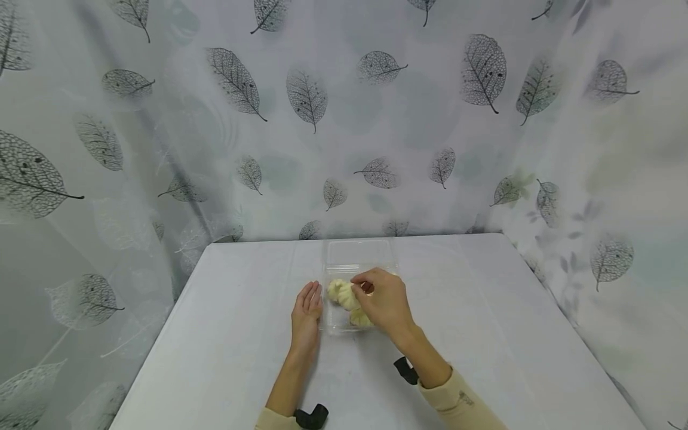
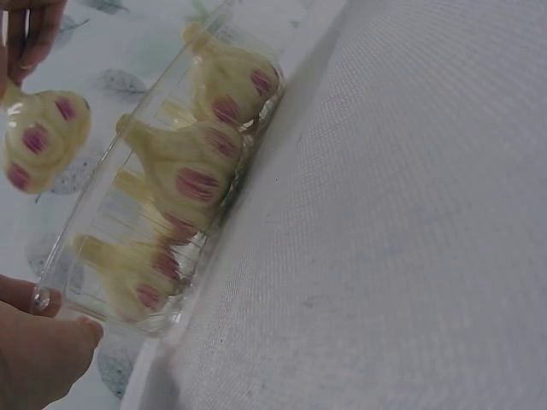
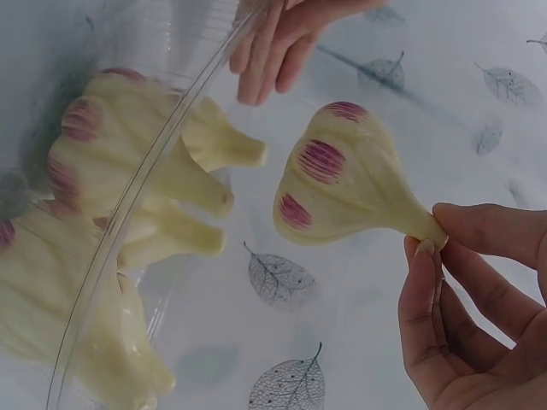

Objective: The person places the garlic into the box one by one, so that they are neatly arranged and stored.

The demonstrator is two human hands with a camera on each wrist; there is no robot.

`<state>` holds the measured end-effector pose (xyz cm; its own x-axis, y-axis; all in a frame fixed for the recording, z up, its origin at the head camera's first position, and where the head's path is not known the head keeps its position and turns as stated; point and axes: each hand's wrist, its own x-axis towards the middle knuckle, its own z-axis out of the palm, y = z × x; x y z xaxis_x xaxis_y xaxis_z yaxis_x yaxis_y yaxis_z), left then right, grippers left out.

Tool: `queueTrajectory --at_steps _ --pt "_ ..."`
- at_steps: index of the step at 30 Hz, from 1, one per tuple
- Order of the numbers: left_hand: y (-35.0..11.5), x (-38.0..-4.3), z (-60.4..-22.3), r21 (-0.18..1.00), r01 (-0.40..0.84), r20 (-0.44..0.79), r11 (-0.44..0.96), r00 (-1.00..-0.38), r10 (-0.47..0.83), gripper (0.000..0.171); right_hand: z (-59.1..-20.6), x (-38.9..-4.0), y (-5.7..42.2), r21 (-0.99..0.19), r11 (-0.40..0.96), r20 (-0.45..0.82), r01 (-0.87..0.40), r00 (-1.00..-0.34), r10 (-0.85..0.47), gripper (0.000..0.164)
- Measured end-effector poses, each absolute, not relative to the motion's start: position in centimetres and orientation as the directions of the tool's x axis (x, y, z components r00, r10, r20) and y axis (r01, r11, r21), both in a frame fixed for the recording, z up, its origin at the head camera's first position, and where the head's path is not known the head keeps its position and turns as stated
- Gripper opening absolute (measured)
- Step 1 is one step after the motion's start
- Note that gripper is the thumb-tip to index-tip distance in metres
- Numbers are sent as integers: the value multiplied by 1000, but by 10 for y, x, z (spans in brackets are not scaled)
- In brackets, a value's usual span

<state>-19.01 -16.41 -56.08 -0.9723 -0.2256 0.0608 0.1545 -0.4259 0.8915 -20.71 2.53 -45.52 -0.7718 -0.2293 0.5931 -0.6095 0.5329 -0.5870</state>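
Observation:
My right hand (image 1: pixel 384 298) pinches a pale model garlic bulb (image 3: pixel 333 175) by its stem between thumb and fingertips. The bulb has purple streaked patches and hangs apart from the others. Below it, a clear plastic clamshell box (image 1: pixel 337 328) holds several similar garlic bulbs (image 2: pixel 192 175), their stems pointing up. My left hand (image 1: pixel 306 316) rests along the box's left side, fingers extended. Its thumb (image 2: pixel 81 337) lies against the box's end in the left wrist view. In the head view my right hand hides part of the box.
The box's lid (image 1: pixel 360 252) lies folded back behind it. Everything stands on a white-covered table (image 1: pixel 242 334), enclosed at the back and sides by a leaf-patterned curtain (image 1: pixel 344 131). A black strap piece (image 1: pixel 312 417) sits at each wrist.

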Motion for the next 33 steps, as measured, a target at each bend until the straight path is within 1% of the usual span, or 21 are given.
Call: queueTrajectory --at_steps 8,15,24,33 --pt "-163 -192 -562 889 154 54 -431 -970 -236 64 -463 -207 16 -579 532 596 -618 -766 -241 13" --pt "-164 -191 -561 894 153 57 -421 -971 -233 65 -470 -206 7 -585 550 561 -595 -787 -255 12" --pt "-166 -191 -561 897 159 67 -413 -971 -228 63 -478 -205 -3 -570 571 531 -590 -796 -291 11" --pt "-167 -189 -564 912 142 62 -386 -976 -211 57 -489 -207 -8 -521 591 533 -616 -776 -339 10"
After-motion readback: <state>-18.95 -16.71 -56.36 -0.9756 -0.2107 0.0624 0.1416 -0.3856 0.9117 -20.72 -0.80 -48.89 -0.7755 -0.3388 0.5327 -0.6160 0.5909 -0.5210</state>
